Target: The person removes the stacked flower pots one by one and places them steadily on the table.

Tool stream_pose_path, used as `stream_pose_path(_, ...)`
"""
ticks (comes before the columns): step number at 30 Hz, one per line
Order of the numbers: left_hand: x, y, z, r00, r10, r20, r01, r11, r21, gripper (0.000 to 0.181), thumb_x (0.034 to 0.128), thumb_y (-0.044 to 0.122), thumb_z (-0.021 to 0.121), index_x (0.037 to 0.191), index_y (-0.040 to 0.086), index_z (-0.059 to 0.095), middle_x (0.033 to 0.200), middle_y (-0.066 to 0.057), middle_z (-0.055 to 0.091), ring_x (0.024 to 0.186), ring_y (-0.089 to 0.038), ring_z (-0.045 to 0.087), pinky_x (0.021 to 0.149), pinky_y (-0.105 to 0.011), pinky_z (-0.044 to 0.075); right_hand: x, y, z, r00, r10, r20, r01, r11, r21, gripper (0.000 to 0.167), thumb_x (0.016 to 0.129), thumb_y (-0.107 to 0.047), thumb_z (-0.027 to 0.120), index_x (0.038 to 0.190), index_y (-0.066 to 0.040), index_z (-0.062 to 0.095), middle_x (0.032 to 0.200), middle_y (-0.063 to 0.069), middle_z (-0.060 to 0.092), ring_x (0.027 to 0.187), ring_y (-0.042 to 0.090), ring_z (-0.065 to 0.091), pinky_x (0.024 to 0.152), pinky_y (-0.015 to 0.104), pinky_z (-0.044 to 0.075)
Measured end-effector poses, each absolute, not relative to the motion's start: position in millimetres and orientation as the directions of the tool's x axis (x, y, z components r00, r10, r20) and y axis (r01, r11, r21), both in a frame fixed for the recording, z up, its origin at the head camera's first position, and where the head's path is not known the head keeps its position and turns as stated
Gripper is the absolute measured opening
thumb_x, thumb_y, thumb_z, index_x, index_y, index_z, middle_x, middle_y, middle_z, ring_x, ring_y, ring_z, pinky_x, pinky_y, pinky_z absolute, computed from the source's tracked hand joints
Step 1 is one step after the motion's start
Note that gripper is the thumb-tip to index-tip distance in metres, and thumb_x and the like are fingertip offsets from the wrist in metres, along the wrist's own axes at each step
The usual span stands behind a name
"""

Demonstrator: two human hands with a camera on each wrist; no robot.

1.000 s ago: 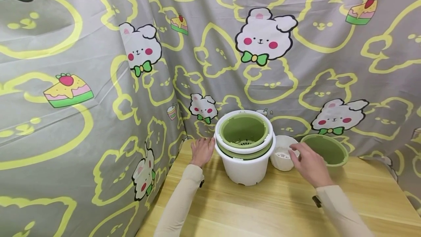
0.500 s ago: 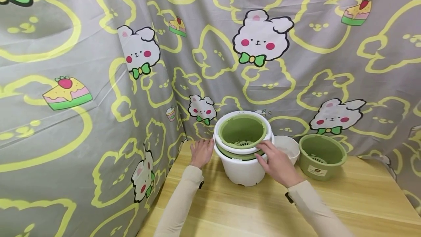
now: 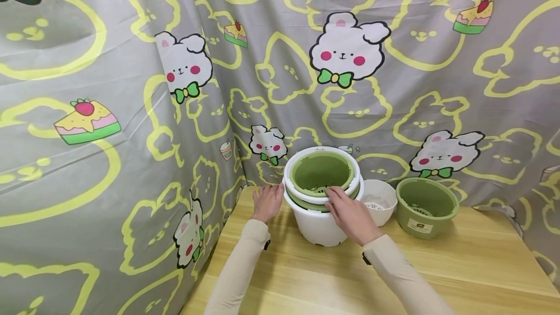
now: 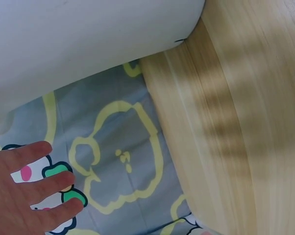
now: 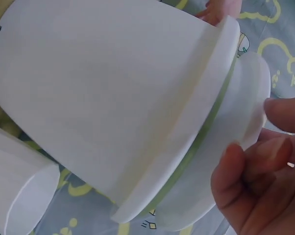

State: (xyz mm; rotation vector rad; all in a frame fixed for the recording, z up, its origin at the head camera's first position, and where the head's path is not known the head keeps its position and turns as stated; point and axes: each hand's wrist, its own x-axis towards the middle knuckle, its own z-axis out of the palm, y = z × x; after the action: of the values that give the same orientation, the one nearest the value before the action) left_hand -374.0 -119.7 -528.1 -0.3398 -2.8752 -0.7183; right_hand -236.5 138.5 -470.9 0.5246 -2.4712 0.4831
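Observation:
A stack of nested flowerpots stands in the head view. Its lowest pot (image 3: 312,227) is white, with a green rim (image 3: 306,204) above it, then an upper white pot (image 3: 287,179). Innermost sits a green flowerpot (image 3: 321,169) with a slotted bottom. My left hand (image 3: 267,203) is at the stack's left side, fingers extended near the white rim. At the front right, my right hand (image 3: 352,220) reaches over the upper rims. In the right wrist view its fingers are bent and the thumb (image 5: 282,112) meets the rim; whether it pinches a rim is unclear.
A small white pot (image 3: 378,218) with a perforated bottom stands right of the stack. Beside it is a separate green pot (image 3: 426,215) bearing a label. All stand on a wooden table (image 3: 297,281) before a patterned curtain (image 3: 262,62).
My right hand has moved left from beside the small white pot and the separate green pot to the stack's front right rims. The left hand and the pots stay put.

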Motion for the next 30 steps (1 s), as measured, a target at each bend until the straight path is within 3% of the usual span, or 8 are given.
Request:
stream_pose_path(8, -373, -121, -528, -0.958, 0.181, 0.222, 0.264, 0.857, 0.443, 0.07, 0.1111, 0.054, 0.016, 0.142, 0.012, 0.063, 0.146, -0.019, 0.059, 0.142, -0.045, 0.045, 0.118, -0.074, 0.016, -242, 134, -464, -0.773, -0.257, 0.58, -0.455, 0.862, -0.223, 0.027, 0.097, -0.016, 0.072, 0.121, -0.004, 0.069, 0.118, 0.008, 0.07, 0.073, 0.03, 0.071, 0.062, 0.046, 0.057)
stream_pose_path(24, -373, -122, -528, -0.957, 0.193, 0.216, 0.273, 0.851, 0.448, 0.072, 0.1108, 0.056, 0.016, 0.141, 0.013, 0.064, 0.146, -0.019, 0.059, 0.143, -0.045, 0.045, 0.117, -0.074, 0.017, -245, 133, -458, -0.842, -0.241, 0.483, -0.409, 0.869, -0.278, 0.025, 0.1, -0.02, 0.07, 0.12, -0.006, 0.071, 0.115, 0.006, 0.069, 0.079, 0.027, 0.071, 0.065, 0.046, 0.057)
stream_pose_path(30, -373, -123, -528, -0.957, 0.197, 0.214, 0.277, 0.843, 0.461, 0.073, 0.1103, 0.057, 0.015, 0.142, 0.013, 0.064, 0.147, -0.019, 0.059, 0.144, -0.045, 0.044, 0.118, -0.074, 0.016, -248, 132, -458, -0.867, -0.193, 0.459, -0.38, 0.852, -0.36, 0.026, 0.097, -0.019, 0.073, 0.119, -0.005, 0.072, 0.112, 0.006, 0.069, 0.079, 0.023, 0.069, 0.064, 0.045, 0.056)
